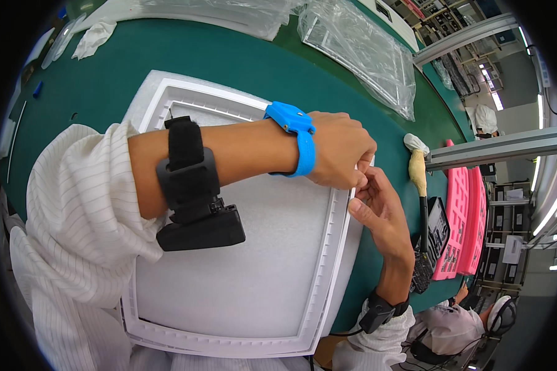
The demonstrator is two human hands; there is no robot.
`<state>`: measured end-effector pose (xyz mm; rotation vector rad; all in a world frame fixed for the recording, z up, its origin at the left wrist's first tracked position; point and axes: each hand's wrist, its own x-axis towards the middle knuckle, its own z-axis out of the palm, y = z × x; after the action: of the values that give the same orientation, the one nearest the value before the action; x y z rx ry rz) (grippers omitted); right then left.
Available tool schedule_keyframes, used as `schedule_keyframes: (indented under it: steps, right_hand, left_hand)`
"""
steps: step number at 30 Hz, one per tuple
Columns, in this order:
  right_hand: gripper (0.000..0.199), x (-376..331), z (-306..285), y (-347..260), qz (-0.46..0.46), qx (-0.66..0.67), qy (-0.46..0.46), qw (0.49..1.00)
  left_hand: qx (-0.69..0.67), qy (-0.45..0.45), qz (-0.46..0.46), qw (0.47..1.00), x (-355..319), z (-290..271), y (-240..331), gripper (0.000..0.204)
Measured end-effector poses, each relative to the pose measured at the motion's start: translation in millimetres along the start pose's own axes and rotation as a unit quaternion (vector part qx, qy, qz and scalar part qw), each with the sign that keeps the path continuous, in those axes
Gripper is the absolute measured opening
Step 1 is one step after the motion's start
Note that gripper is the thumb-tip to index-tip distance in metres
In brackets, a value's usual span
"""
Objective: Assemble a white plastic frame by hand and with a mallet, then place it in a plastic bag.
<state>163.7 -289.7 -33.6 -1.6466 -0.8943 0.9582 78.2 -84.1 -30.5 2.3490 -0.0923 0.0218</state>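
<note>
A white rectangular plastic frame [320, 290] lies on a pale foam sheet [143, 93] in front of me. My left arm reaches across it from the left, and my left hand [340, 148] is closed at the frame's right side. My right hand [382, 213] meets it there, fingers curled and thumb by the edge. The fingertips of both hands come together, and what they pinch is too small or hidden to tell. A blue wrist strap [304, 148] circles my left wrist; a black strapped device [198, 210] sits on that forearm.
Clear plastic bags [365, 49] lie on the green table [229, 52] at the back. To the right are a tool with a padded, wrapped head [418, 173], pink perforated holders [458, 222] and a black tray [438, 226]. A metal post [501, 151] and another person [455, 328] are beyond.
</note>
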Motion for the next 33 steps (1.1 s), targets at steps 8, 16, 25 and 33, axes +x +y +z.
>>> schedule_keyframes:
  steps: [8, 16, 25, 33]
  right_hand:
    - [0.052, -0.2, 0.9, -3.5, 0.002, -0.023, -0.003, 1.0]
    - [0.053, -2.0, 2.0, -3.1, 0.0, -0.044, -0.002, 0.999]
    - [0.052, 0.1, 4.3, -5.0, 0.005, -0.049, -0.01, 0.999]
    - [0.048, 0.2, 0.7, -3.1, -0.001, -0.046, -0.007, 0.999]
  left_hand:
    - [-0.009, -0.029, -0.01, 0.999, 3.4, -3.4, -0.9, 0.029]
    - [-0.007, -0.022, -0.004, 1.0, 3.0, -2.5, -1.1, 0.03]
    - [0.001, -0.015, -0.01, 1.0, 1.3, -2.1, -2.7, 0.03]
    - [0.014, -0.006, 0.003, 1.0, 7.1, 0.8, -0.4, 0.026]
